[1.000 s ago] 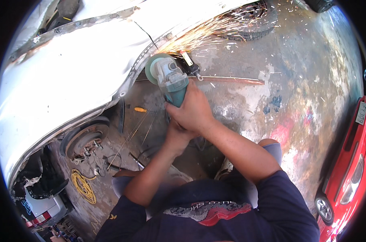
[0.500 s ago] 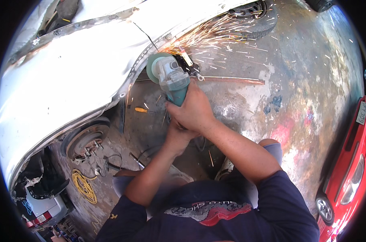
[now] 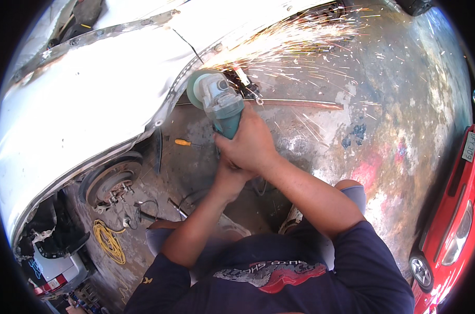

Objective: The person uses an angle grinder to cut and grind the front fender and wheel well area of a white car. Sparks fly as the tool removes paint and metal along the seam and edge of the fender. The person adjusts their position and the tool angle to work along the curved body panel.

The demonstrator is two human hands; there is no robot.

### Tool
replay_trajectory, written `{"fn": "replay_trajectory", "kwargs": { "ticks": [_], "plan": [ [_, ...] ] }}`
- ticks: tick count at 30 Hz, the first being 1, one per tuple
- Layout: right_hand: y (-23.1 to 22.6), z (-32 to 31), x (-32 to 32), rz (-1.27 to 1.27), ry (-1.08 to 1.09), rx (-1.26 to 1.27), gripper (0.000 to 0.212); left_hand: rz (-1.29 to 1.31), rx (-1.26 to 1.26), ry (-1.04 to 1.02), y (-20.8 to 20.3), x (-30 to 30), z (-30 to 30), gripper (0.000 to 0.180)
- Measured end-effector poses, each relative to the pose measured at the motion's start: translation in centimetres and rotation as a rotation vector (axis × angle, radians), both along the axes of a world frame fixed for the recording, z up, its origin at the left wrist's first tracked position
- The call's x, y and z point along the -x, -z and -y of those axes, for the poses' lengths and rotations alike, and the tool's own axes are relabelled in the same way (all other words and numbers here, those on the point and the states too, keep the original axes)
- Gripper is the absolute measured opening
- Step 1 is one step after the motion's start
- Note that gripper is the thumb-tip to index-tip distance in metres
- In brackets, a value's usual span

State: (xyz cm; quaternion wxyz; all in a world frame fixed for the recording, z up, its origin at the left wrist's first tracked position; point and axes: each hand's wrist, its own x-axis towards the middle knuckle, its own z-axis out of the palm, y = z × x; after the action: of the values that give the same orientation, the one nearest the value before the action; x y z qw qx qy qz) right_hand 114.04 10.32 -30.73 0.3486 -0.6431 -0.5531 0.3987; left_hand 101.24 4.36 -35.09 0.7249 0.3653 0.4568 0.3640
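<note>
Both of my hands grip a teal and grey angle grinder (image 3: pixel 224 102). My right hand (image 3: pixel 250 138) wraps round the front of its body, just behind the gear head. Lower down, my left hand (image 3: pixel 229 175) is closed round the rear of the grinder, partly hidden by the right. The pale green disc (image 3: pixel 195 88) touches or nearly touches the edge of a white car body panel (image 3: pixel 106 78) at the wheel arch. A dense spray of sparks (image 3: pixel 295 39) flies from there to the upper right.
On the floor lie an orange-handled screwdriver (image 3: pixel 183 142), a long brownish metal strip (image 3: pixel 305 103) and a coiled yellow cord (image 3: pixel 109 240). A bare brake disc hub (image 3: pixel 109 183) stands below the panel. At the far right is a red car (image 3: pixel 457 220).
The spark spray has become denser and reaches farther right. The grinder and my hands have shifted very slightly left.
</note>
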Motion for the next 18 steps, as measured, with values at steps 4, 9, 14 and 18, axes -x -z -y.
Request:
{"fn": "replay_trajectory", "kwargs": {
  "ticks": [4, 9, 14, 18],
  "plan": [
    [0.6, -0.1, -0.1, 0.021, -0.005, -0.035, 0.069, -0.017, 0.005, 0.002, -0.1, -0.1, 0.0, 0.081],
    [0.1, 0.1, 0.1, 0.048, -0.008, -0.003, 0.067, 0.021, 0.024, 0.003, 0.2, 0.2, 0.3, 0.08],
    [0.0, 0.2, 0.1, 0.051, -0.021, 0.004, 0.067, 0.031, 0.01, 0.003, 0.3, 0.2, 0.4, 0.079],
    [-0.3, 0.2, 0.1, 0.025, -0.028, 0.015, 0.068, 0.014, 0.034, 0.012, 0.4, 0.2, 0.4, 0.085]
  ]
}}
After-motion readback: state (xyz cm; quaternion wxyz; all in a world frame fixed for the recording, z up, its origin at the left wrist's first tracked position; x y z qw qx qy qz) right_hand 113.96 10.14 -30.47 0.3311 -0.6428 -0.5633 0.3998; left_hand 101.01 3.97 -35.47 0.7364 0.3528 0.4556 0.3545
